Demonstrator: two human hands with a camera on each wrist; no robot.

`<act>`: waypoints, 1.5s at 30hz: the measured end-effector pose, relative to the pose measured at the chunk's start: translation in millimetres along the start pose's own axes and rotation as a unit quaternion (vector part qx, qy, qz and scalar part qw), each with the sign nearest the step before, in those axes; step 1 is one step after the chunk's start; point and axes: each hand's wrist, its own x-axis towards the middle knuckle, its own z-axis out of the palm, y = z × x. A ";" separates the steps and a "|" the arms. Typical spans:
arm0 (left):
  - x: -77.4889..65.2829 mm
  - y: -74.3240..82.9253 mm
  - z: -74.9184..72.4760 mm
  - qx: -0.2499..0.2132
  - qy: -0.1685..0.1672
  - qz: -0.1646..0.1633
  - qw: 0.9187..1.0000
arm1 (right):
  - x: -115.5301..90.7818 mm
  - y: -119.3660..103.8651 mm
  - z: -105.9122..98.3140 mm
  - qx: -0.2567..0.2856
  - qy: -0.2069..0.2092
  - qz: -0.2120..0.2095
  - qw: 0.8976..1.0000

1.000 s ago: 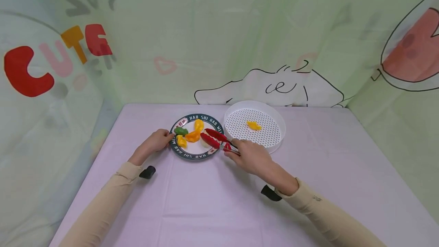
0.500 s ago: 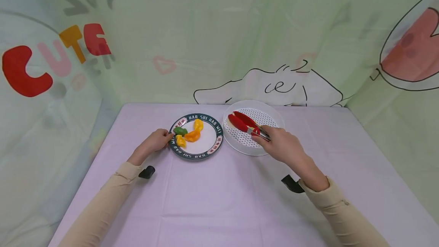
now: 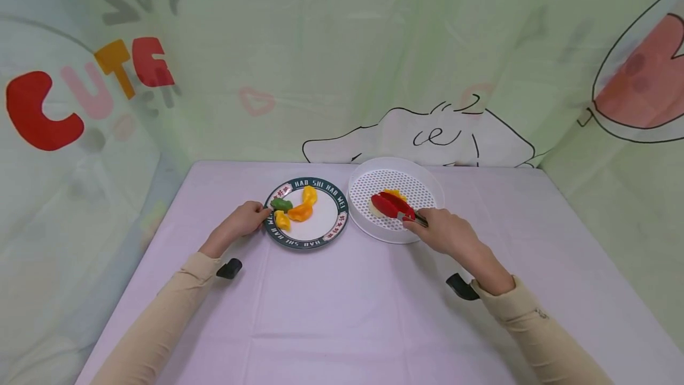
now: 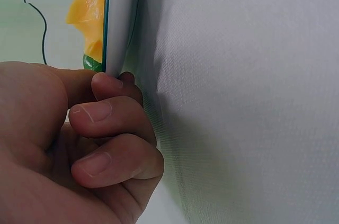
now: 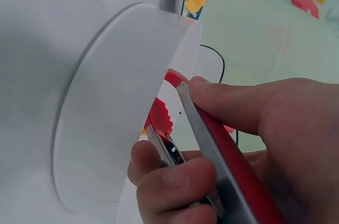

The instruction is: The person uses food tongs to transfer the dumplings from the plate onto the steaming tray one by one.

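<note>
Right hand clamped on metal tongs, red scalloped tips within the white tray; pale piece at tips, yellow piece beside. Left hand pinches plate rim. Judgement: low tips, gentle pressure suit. Tray round, perforated, plastic-looking; plate smooth, green pepper-like piece lumpy.

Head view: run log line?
left hand: grips plate | right hand: holds red tongs | plate: four pieces | sieve: yellow piece, pale piece at tongs
</note>
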 end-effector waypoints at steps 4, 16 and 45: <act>-0.3 0.0 -0.6 -0.002 -0.002 -0.004 1.000 | 2.3 -0.3 -0.1 -0.004 -0.007 0.005 1.000; -5.0 3.6 -2.8 0.000 0.000 -0.004 1.000 | 1.9 -4.1 -1.3 0.021 0.014 0.002 1.000; 0.6 -1.4 -2.1 -0.004 -0.001 0.002 1.000 | 21.2 -120.2 76.4 0.059 0.005 -0.164 0.985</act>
